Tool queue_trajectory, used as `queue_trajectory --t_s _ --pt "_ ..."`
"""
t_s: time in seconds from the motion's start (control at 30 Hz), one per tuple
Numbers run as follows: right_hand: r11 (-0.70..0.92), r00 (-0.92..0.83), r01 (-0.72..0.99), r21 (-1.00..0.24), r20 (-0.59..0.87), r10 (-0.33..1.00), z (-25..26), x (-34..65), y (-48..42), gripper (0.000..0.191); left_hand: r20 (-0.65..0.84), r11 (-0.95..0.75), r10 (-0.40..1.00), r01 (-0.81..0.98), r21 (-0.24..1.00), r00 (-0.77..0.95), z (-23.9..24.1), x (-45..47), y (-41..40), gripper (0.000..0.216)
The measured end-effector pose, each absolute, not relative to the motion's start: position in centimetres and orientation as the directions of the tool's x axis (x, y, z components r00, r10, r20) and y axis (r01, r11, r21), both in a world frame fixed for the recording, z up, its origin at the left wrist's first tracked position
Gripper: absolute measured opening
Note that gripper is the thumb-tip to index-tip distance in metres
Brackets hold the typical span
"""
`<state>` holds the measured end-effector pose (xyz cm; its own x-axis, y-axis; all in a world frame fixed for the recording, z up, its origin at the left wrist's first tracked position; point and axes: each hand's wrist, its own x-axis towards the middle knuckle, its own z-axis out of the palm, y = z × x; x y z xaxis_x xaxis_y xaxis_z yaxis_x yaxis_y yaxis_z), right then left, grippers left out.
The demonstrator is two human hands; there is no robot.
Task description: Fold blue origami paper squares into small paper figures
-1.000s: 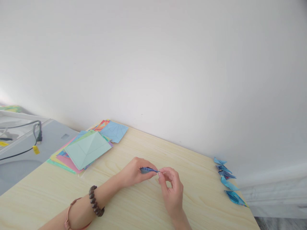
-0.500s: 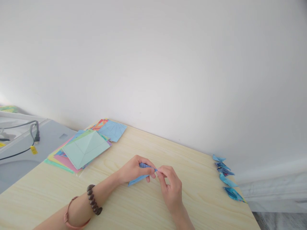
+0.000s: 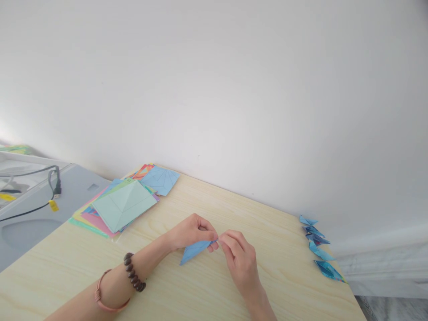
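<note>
Over the pale wood-grain tabletop, the left hand holds a folded light-blue paper piece, while the right hand pinches its pointed end.
Light, even finger pressure would probably keep this thin end crisp, without tearing. Farther off lie loose coloured paper sheets, left, and five small folded blue paper shapes along the right edge; behind stands a plain white wall.

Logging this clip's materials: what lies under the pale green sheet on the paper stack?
Pink paper, yellow paper, brighter green paper and more stick out beneath the pale green sheet; whatever it fully covers cannot be seen.
</note>
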<state>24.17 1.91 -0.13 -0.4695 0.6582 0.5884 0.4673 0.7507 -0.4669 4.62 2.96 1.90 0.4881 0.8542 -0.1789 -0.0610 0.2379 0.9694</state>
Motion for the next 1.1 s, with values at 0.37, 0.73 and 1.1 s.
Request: queue_trajectory --t_s 0.37,0.73,1.1 --pt "0.620 -0.361 0.366 -0.694 0.508 0.782 -0.4 23.5 1.9 0.014 -0.128 0.151 0.888 -0.016 0.988 0.442 1.6 4.7 2.8 0.019" --pt "0.107 -0.314 0.315 -0.943 0.003 0.949 0.1 23.5 1.7 0.022 0.075 -0.176 0.943 0.295 0.939 0.323 1.3 5.7 2.4 0.017" --pt "0.152 -0.312 0.381 -0.912 0.028 0.950 0.5 23.4 1.6 0.025 0.051 -0.149 0.951 0.306 0.940 0.306 1.3 5.6 2.3 0.017"
